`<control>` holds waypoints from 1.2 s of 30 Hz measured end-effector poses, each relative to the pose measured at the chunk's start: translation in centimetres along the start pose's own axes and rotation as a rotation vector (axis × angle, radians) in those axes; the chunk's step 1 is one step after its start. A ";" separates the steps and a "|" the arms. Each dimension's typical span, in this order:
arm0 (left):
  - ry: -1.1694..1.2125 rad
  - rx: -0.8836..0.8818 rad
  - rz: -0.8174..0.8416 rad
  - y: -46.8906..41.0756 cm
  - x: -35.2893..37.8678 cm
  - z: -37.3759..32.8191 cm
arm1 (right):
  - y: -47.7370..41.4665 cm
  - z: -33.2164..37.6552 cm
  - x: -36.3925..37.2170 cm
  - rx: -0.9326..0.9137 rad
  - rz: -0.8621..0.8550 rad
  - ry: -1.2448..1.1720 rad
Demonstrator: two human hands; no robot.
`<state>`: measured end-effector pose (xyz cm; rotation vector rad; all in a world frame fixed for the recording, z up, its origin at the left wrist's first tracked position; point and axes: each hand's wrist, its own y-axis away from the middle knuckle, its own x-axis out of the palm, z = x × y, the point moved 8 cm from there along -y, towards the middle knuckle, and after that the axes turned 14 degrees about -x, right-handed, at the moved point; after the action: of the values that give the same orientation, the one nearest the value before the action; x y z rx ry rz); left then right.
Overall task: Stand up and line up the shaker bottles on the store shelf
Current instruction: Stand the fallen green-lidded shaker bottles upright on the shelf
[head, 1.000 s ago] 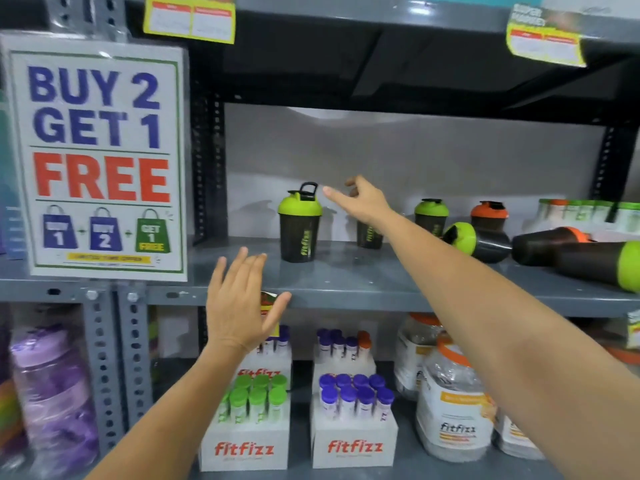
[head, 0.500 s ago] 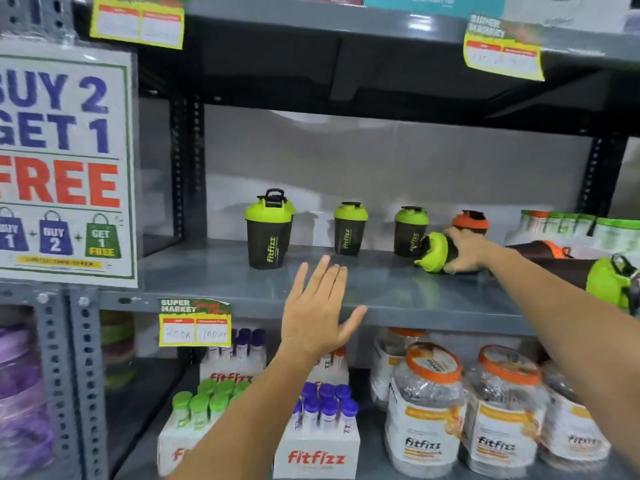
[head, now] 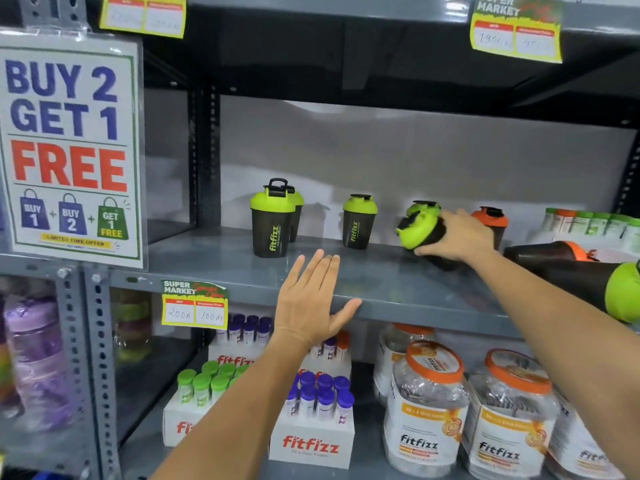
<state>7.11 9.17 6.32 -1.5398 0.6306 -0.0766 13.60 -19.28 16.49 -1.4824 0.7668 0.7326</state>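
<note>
At three o'clock on the shelf (head: 381, 282), the right hand (head: 457, 237) grips a tilted green-lidded shaker (head: 420, 225); left hand (head: 311, 299) hovers, fingers spread. Best pivot it upright on its base, beside the standing bottle (head: 358, 221).

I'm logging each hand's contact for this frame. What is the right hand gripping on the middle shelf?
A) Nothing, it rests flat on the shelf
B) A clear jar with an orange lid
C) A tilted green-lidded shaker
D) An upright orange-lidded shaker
C: the right hand is wrapped around the dark body of a green-lidded shaker that leans with its lid toward the left, while the orange-lidded shaker stands untouched behind it.
</note>
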 end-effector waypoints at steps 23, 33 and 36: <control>-0.027 -0.005 -0.034 0.1 0.3 0.3 | -5.0 9.0 0.8 0.117 -0.244 -0.527; -0.027 0.008 -0.076 0.3 0.5 0.3 | -8.2 10.6 0.5 -0.053 0.148 -0.431; -0.027 0.015 -0.081 0.3 0.5 0.3 | -8.0 10.6 -0.5 -0.091 0.071 -0.393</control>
<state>7.59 9.24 5.82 -1.5491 0.5454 -0.1214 19.83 -8.46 20.94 -1.3389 0.4923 1.0860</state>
